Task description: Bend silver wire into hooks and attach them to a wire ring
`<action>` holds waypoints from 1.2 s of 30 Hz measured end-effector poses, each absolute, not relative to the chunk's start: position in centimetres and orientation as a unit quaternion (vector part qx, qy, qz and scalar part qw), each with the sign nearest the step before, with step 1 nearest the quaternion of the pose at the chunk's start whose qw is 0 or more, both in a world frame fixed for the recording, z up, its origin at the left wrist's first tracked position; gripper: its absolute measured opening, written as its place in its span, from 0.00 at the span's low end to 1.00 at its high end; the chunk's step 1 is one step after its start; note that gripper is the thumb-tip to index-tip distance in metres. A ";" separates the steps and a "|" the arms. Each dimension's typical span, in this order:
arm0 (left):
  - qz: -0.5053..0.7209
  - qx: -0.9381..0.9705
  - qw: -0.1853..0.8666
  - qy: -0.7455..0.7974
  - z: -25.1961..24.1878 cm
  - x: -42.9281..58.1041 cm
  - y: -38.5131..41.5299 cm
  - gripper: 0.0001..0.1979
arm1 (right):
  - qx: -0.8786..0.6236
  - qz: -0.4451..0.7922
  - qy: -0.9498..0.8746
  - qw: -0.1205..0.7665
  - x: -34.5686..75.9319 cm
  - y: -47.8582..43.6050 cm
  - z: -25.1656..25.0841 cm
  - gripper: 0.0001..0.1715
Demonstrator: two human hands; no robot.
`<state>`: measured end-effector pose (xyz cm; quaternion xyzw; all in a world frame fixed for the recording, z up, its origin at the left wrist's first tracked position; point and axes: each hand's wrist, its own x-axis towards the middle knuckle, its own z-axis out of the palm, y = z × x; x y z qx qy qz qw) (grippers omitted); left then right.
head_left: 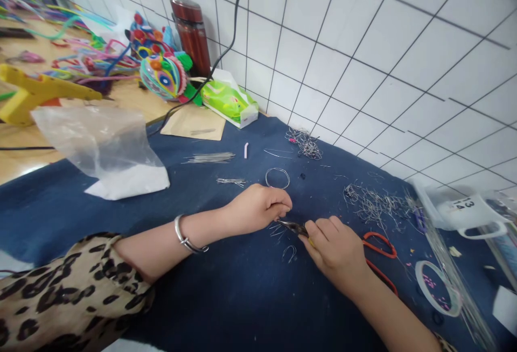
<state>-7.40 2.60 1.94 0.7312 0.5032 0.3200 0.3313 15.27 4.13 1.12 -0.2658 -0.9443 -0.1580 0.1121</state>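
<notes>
My right hand (335, 250) is closed round the handles of a pair of pliers (294, 227), whose jaws point left. Close to the jaw tips, my left hand (262, 209) is closed in a pinch; what its fingers hold is too small to make out, though thin wire shows near them. Under the two hands lie short wire pieces (278, 230) and a bent wire (289, 254) on the dark blue cloth (226, 298). Just behind my left hand is a wire ring (278, 178). A bundle of short wires (231, 181) and a bundle of longer wires (212, 157) lie to the left.
Red-handled scissors (379, 245), tangled wire scraps (374, 204) and a round dish with pink bits (438, 288) are at right. Further left stand a plastic bag (109, 142), a yellow glue gun (44, 93), a green tissue pack (228, 99) and a red flask (191, 34). A black cable (232, 34) hangs behind.
</notes>
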 end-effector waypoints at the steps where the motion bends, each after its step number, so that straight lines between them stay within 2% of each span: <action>1: 0.310 0.750 0.306 0.498 2.0 -7.4 2.6 0.10 | -0.272 -0.149 -0.944 0.111 15.2 4.1 1.1 0.10; 5: 0.279 0.805 0.248 0.461 2.0 -7.4 2.5 0.12 | -0.292 -0.113 -0.943 0.109 15.1 4.0 1.2 0.09; 16: 0.244 0.853 0.194 0.419 1.4 -7.4 2.3 0.13 | -0.327 -0.025 -0.938 0.110 15.2 3.7 1.3 0.09; 33: 0.290 0.820 0.233 0.434 1.0 -7.1 2.1 0.12 | -0.323 0.009 -0.941 0.103 15.5 4.3 1.2 0.11; 36: 0.327 0.774 0.234 0.489 1.4 -7.2 2.3 0.10 | -0.315 0.021 -0.941 0.125 15.6 5.2 0.6 0.11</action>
